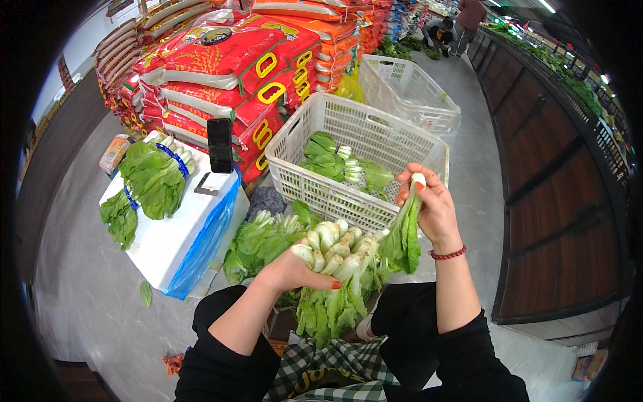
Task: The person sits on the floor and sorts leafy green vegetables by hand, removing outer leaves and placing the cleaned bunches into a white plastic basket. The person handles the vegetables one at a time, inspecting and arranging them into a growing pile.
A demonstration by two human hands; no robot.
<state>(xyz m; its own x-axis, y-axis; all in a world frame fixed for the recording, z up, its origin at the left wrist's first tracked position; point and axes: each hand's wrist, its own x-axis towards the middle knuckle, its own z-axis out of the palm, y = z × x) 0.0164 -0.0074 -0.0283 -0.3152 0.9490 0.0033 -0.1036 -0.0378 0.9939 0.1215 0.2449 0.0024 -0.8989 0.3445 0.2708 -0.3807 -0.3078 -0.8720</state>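
My left hand [301, 274] is closed around a thick bunch of leafy greens [334, 246], pale stem ends up and leaves hanging down over my lap. Up and to the right, my right hand [433, 203] pinches a single leafy green [406, 233] by its white base, its leaves drooping. Behind the bunch lies a heap of loose greens [266, 241] on the floor. A white plastic crate [346, 208] stands just beyond, with tied bundles of greens [331, 158] inside. Two more bundles with blue ties [153, 178] rest on a white foam box [163, 246] to the left.
A smartphone [220, 145] stands upright at the foam box's edge. Red rice sacks [211, 65] are stacked behind it. A second crate [409, 90] sits farther back. A long dark wood-panelled produce counter [552, 201] runs along the right. Two people [442, 35] are at the far end.
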